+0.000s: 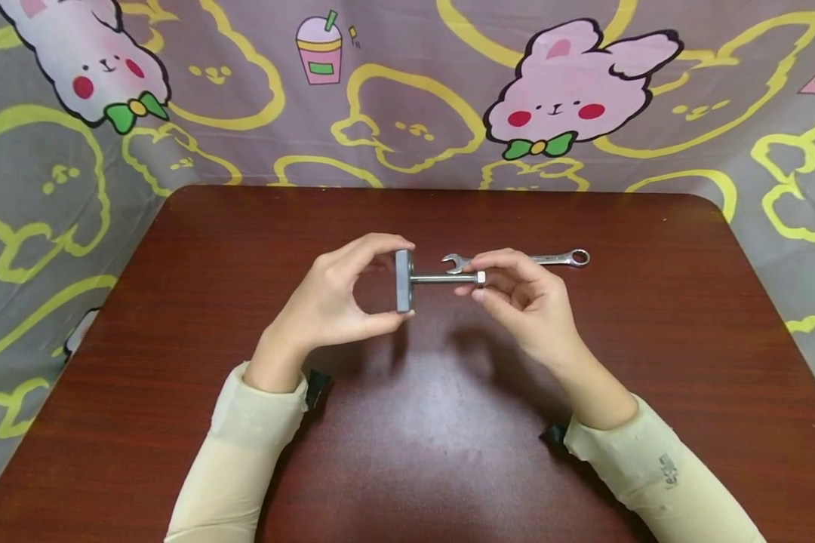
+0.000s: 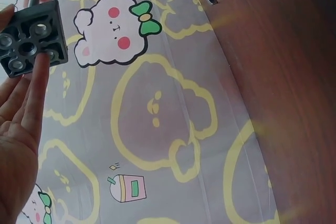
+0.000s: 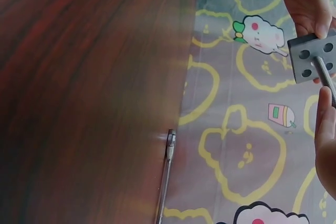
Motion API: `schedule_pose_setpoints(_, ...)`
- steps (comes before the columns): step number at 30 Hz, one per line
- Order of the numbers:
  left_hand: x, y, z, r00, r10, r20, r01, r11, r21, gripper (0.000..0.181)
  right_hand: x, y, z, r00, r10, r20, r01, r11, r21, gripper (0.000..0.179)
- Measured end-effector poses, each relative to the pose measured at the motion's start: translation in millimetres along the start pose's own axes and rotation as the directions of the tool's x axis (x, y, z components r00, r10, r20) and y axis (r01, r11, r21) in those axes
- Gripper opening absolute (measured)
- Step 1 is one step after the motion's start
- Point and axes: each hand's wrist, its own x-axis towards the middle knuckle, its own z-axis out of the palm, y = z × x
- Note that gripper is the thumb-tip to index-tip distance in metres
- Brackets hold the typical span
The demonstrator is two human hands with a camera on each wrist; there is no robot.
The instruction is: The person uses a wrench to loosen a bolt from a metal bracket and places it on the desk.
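Observation:
In the head view, my left hand (image 1: 342, 290) holds a grey square plate (image 1: 403, 280) on edge between thumb and fingers. A long threaded bolt (image 1: 444, 278) sticks out rightward from the plate's middle, with a hex end. My right hand (image 1: 526, 302) pinches the bolt near that end. The left wrist view shows the ribbed back of the plate (image 2: 62, 32), with a finger against it. From the right wrist, the plate's flat face (image 3: 297, 65) shows several round holes about the bolt (image 3: 321, 68). Both hands are above the table.
A combination wrench (image 1: 557, 260) lies on the brown table (image 1: 176, 302), behind the right hand; its open end is at the left. A printed cloth (image 1: 407, 98) hangs behind the table and along both sides. Each sleeve has a dark piece under its cuff.

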Motion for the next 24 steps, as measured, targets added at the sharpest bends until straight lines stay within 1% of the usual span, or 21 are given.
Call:
schedule_pose_setpoints(3, -0.5, 0.1, 0.8, 1.0, 0.013, 0.005, -0.013, 0.999, 0.039, 0.069, -0.2, 0.6, -1.0, 0.999, 0.03, -0.017, -0.03, 1.0, -0.005, 0.032)
schedule_pose_setpoints(5, -0.8, 0.0, 1.5, 1.0, 0.022, 0.008, -0.022, 0.998, 0.066, 0.069, -0.4, 0.5, -1.3, 0.997, 0.07, -0.041, -0.07, 0.997, -0.011, 0.03)
schedule_pose_setpoints(8, -1.5, -0.5, 2.4, 0.999, 0.034, 0.012, -0.035, 0.995, 0.093, 0.068, -0.9, -0.4, -1.2, 0.985, 0.14, -0.102, -0.146, 0.988, -0.048, 0.025)
schedule_pose_setpoints(12, -2.0, -0.1, 3.2, 0.999, 0.049, 0.005, -0.049, 0.993, 0.105, 0.067, -0.8, -1.8, -0.9, 0.97, 0.187, -0.156, -0.208, 0.97, -0.129, 0.017)
schedule_pose_setpoints(18, -2.6, 1.1, 4.5, 0.998, 0.066, 0.004, -0.066, 0.991, 0.113, 0.067, 2.2, -2.5, -0.7, 0.964, 0.225, -0.145, -0.248, 0.954, -0.169, 0.021)
schedule_pose_setpoints(24, -2.8, 2.9, 6.7, 0.997, 0.077, 0.015, -0.078, 0.989, 0.122, 0.068, 3.4, -4.2, 1.4, 0.946, 0.275, -0.172, -0.298, 0.946, -0.127, 0.017)
